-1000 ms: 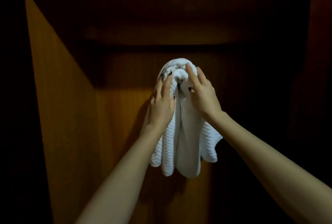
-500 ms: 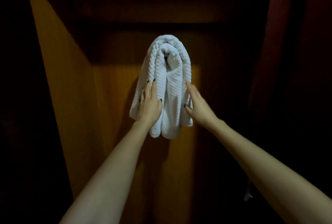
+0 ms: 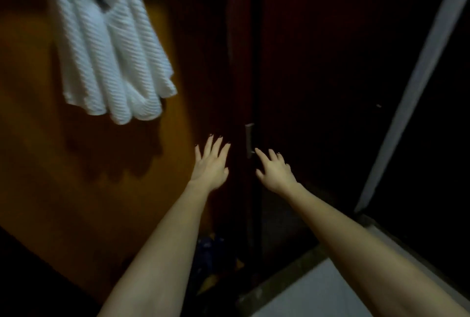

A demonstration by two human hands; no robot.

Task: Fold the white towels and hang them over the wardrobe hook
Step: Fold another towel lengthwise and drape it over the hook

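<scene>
Below-right of the white towel (image 3: 106,44), left hand (image 3: 211,164) and right hand (image 3: 276,173) hover empty, fingers (image 3: 216,145) spread.

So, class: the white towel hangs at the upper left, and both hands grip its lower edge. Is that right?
No. The head view shows the white towel hanging at the upper left, but the left hand and right hand grip nothing: both are open, lower right, clear of it.
</scene>
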